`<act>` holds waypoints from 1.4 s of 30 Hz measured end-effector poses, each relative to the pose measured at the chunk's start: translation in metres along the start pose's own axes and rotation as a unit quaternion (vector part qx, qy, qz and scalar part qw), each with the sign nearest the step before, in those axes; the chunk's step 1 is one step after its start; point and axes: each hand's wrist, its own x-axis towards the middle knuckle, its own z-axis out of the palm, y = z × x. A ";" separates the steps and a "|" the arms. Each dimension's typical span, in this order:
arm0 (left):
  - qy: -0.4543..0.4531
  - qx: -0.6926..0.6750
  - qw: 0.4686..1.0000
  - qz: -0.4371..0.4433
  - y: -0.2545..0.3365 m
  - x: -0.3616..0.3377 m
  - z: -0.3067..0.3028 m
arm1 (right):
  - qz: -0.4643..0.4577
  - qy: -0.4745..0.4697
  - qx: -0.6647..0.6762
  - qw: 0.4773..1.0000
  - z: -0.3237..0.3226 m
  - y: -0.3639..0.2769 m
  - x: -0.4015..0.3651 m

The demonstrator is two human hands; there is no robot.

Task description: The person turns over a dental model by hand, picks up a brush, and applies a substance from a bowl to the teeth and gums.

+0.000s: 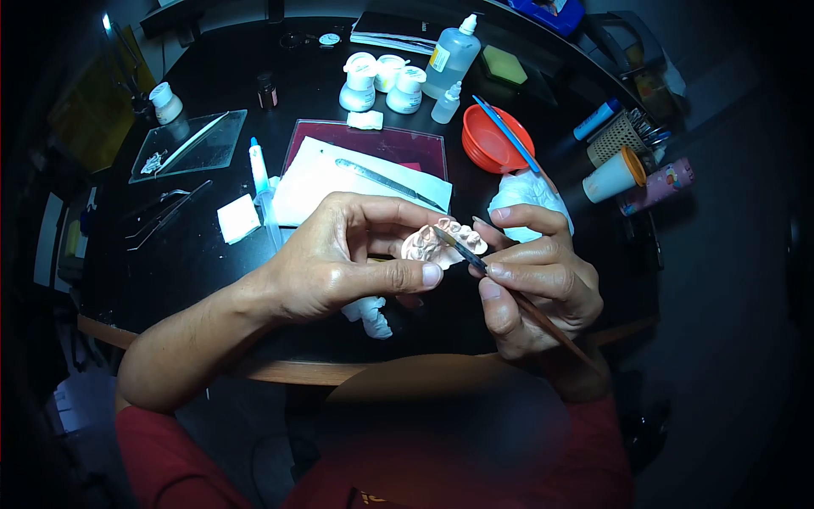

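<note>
My left hand (339,254) grips a pale pink dental cast (422,244) with moulded teeth, thumb in front and fingers behind. In my right hand (543,280) is a fine brush (540,316) with a brown wooden handle, pinched near its ferrule. The brush tip meets or nearly meets the teeth of the cast; exact contact is hard to make out. Both hands are held above the front of the black table. Below the cast lies a crumpled white tissue (370,317), partly hidden by my left hand.
Behind my hands, a metal spatula (381,181) rests on white paper (309,188). White jars (358,95), a clear bottle (454,58) and a red bowl (483,151) with a blue brush across it stand farther back. Left are tweezers (161,222), a syringe (259,165) and a glass slab (216,148).
</note>
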 end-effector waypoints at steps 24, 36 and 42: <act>-0.002 0.040 0.999 -0.009 0.003 0.000 -0.003 | 0.004 -0.018 -0.010 1.000 -0.002 -0.005 0.003; 0.015 0.071 0.997 -0.001 0.004 0.000 -0.003 | 0.000 -0.003 -0.010 1.000 -0.001 -0.002 0.002; 0.007 0.075 0.997 -0.012 0.004 0.000 -0.005 | 0.009 -0.017 -0.001 1.000 -0.002 -0.004 0.002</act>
